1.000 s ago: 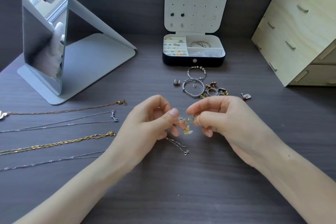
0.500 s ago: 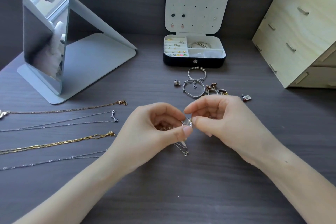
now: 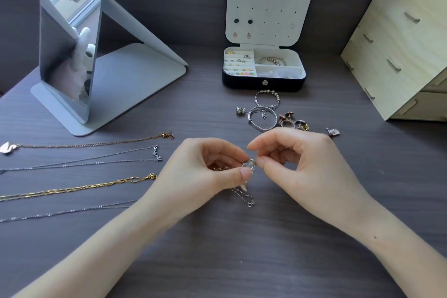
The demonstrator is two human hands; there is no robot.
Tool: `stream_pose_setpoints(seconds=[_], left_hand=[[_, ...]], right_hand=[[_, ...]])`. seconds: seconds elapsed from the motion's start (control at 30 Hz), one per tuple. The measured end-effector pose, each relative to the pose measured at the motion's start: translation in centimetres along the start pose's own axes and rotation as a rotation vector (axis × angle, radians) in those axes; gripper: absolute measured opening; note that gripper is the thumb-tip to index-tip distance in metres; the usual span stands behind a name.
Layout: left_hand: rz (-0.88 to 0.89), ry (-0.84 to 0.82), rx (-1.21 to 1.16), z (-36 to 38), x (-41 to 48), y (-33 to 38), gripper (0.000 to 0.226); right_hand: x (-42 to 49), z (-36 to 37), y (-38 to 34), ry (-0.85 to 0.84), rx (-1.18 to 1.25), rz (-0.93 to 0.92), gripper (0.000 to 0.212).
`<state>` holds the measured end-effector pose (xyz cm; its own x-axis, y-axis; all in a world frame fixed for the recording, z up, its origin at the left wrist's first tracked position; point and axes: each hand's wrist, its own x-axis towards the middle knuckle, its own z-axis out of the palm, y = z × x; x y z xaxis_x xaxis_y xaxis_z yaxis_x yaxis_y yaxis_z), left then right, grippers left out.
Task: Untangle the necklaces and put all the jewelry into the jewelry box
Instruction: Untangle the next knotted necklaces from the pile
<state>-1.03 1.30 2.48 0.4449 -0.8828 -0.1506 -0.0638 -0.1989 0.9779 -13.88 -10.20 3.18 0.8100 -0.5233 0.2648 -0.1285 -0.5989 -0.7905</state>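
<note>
Still at the untangling stage. Pinching a small silver tangle (image 3: 250,164) just above the middle of the desk (image 3: 217,261), with both hands on it: held from 9 o'clock between thumb and curled forefinger of the left hand (image 3: 205,172), nipped from 3 o'clock by thumb and fingertip of the right hand (image 3: 302,172). Trailing from it toward 6 o'clock, a thin silver chain (image 3: 243,197), loose end lying on the wood.

Against a second ago: brought the hands closer together, curled the left fingers in tighter, and drew up the little yellow charm that hung in plain view between them (now hard to make out beside the left thumb). Left the chain's loose end about where it was. Reads as fine picking at one stubborn snag, not yet a freed piece.

Laid out straight at 9 o'clock, well apart from the hands, four necklaces (image 3: 79,186): separated by the look of them, but not boxed. Standing open at 12 o'clock, the jewelry box (image 3: 263,83), with earrings and a beaded bracelet already inside. Waiting between box and hands, a cluster of bracelets and rings (image 3: 263,118). Plenty left to put away.
</note>
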Motion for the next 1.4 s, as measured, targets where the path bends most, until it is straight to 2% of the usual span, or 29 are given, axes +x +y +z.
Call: stream_pose_setpoints(seconds=[0.13,0.3,0.5,0.8,1.1,1.23,1.4], left_hand=[[-0.003,-0.01,-0.01,-0.1,0.0,0.0,0.009],[-0.007,-0.048,-0.041,-0.2,0.1,-0.1,0.013],[-0.003,-0.12,-0.08,-0.6,0.1,0.1,0.015],[-0.029,-0.22,-0.1,-0.8,0.1,0.3,0.018],[-0.016,-0.217,-0.226,-0.3,0.1,0.0,0.014],[0.03,-0.18,-0.304,-0.4,0.1,0.2,0.014],[0.061,-0.16,-0.293,-0.6,0.0,0.4,0.014]], right_hand=[[-0.1,0.2,0.1,0.016,-0.027,-0.021,0.021],[-0.2,0.7,0.0,0.061,-0.218,-0.136,0.021],[0.0,-0.2,-0.6,-0.086,0.138,0.135,0.033],[0.7,-1.4,-1.2,-0.228,0.584,0.53,0.024],[0.5,-1.1,-1.0,-0.182,0.551,0.561,0.023],[0.3,-0.8,-0.9,-0.268,0.619,0.594,0.02],[0.4,-0.9,-0.6,-0.279,0.708,0.556,0.017]])
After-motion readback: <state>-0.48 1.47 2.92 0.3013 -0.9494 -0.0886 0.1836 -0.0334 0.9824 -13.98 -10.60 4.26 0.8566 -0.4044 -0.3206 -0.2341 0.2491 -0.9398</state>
